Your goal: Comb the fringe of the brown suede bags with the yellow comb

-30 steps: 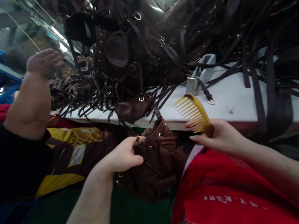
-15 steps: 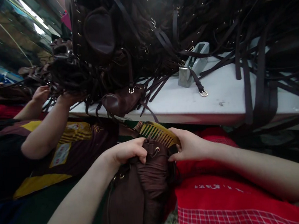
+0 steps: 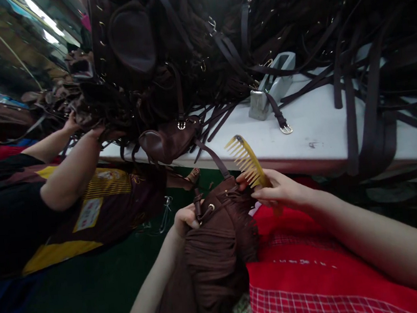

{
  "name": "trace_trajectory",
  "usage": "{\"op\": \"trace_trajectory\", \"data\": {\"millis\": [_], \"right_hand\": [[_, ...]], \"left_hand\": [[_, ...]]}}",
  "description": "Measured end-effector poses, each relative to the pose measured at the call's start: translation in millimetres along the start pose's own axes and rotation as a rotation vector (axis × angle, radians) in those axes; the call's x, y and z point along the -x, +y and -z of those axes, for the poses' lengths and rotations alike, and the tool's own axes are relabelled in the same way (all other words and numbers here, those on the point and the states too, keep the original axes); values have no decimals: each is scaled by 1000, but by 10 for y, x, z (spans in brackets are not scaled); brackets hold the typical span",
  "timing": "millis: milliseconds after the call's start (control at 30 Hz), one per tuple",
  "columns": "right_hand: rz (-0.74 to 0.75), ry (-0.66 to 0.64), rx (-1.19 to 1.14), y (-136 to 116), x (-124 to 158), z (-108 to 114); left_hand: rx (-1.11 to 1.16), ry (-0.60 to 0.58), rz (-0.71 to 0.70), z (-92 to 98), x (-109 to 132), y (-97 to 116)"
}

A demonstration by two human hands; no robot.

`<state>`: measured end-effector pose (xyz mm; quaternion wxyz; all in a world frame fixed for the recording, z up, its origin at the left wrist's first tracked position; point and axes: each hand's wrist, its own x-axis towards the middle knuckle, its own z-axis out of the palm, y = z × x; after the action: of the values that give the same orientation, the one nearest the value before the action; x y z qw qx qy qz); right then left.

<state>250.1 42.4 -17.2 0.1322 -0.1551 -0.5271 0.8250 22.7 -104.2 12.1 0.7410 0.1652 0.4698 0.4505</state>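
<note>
My left hand (image 3: 185,218) is closed on the top edge of a brown fringed suede bag (image 3: 214,254) that lies in my lap over a red apron (image 3: 301,275). My right hand (image 3: 279,192) grips a yellow wide-toothed comb (image 3: 246,160), raised just above the bag's fringe with its teeth pointing up and left. A strap runs from the bag up to the white table (image 3: 302,137).
A big heap of dark brown bags and straps (image 3: 198,49) covers the back of the table, with a grey metal block (image 3: 270,89) among them. To the left a person in a yellow and brown apron (image 3: 88,207) reaches both hands into the heap.
My right hand has lifted the comb off the bag's fringe and tilted it upright. My left hand has slid lower on the bag's top edge. The neighbour's arms stay in the heap.
</note>
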Motion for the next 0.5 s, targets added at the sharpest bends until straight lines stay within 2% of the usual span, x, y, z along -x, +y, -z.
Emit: {"op": "trace_trajectory", "data": {"millis": [67, 167, 300, 500], "right_hand": [[-7, 1, 34, 40, -22, 45], [69, 40, 132, 85, -46, 37], [98, 71, 426, 139, -4, -46], [63, -185, 734, 369, 107, -249]], "left_hand": [[15, -2, 14, 83, -57, -111], [36, 9, 9, 148, -91, -187], [65, 16, -8, 157, -130, -232], [89, 54, -90, 159, -241, -391]]}}
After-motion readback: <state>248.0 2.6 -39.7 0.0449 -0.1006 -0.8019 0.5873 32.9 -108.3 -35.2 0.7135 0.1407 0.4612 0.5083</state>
